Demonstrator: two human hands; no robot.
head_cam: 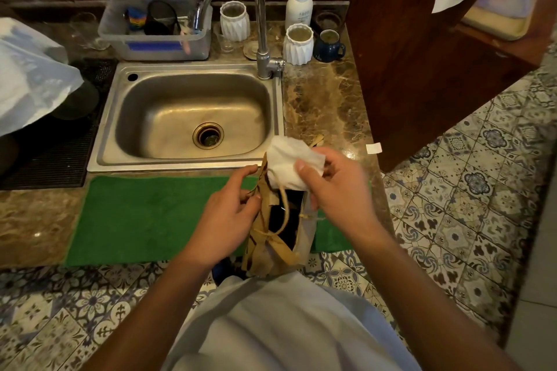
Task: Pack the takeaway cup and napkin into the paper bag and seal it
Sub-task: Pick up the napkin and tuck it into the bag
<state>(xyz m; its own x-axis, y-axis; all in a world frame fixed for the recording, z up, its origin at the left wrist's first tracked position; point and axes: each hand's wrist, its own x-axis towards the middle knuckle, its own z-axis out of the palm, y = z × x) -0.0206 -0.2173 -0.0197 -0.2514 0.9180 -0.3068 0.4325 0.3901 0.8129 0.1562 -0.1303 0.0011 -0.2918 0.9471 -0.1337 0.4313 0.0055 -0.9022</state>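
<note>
Napkin [291, 164] — white, crumpled — sat at the open mouth of the paper bag [278, 220], pinched in the right hand [334, 187], thumb on top and fingers curled behind it. Bag stood upright on the green mat [150, 217] at the counter's near edge, roughly 5 o'clock from the sink [193, 117], its top spread open with twine handles [284, 211] hanging loose across the gap. Interior dark; something black inside, could not tell if it was the cup. Left hand [229, 220] gripped the bag's left wall, fingers closed on the paper edge, thumb along the rim.

Beyond the bag, at 12 o'clock, the steel sink with a chrome faucet [241, 9] rising at its back rim. At 11 o'clock a clear plastic bin [156, 27] with dark items in it. At 1 o'clock two white ribbed pots [298, 44], a blue mug [329, 45] and a white pump bottle [300, 0]. A white plastic bag [30, 75] lay at 9 o'clock — over a black drain mat [54, 144]. Wooden cabinet [422, 54] at 2 o'clock, patterned floor tiles [467, 190] below.
</note>
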